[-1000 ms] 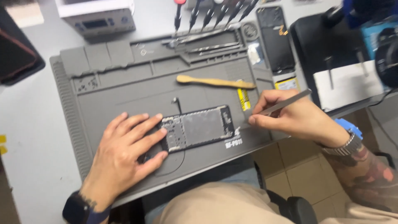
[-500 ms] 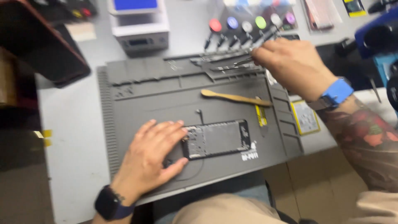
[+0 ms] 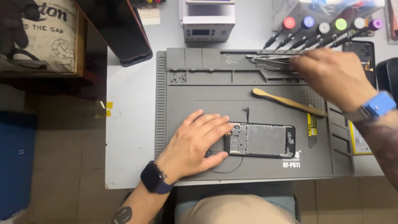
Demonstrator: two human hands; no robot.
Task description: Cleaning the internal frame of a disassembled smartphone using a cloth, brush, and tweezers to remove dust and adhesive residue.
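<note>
An opened phone (image 3: pixel 265 140) with its inner boards bare lies low on a grey work mat (image 3: pixel 199 99). My left hand (image 3: pixel 195 143) rests on the phone's left end, fingers spread over it and thumb along its lower edge, pinning it down. My right hand (image 3: pixel 331 76) is up at the mat's top tray, fingertips on a bunch of thin metal tools (image 3: pixel 269 61). Motion blur hides whether it grips one. A wooden pry stick (image 3: pixel 286 101) lies between the two hands.
Several screwdrivers with coloured caps (image 3: pixel 315 33) lie fanned behind the mat. A white box-shaped device (image 3: pixel 206 20) stands at the back, with a dark slab (image 3: pixel 124 33) to its left. A small yellow-handled tool (image 3: pixel 311 128) lies right of the phone.
My right hand left the phone's right end with a thin metal tool and moved up to the top tray, where it stays. The left hand has stayed on the phone.
</note>
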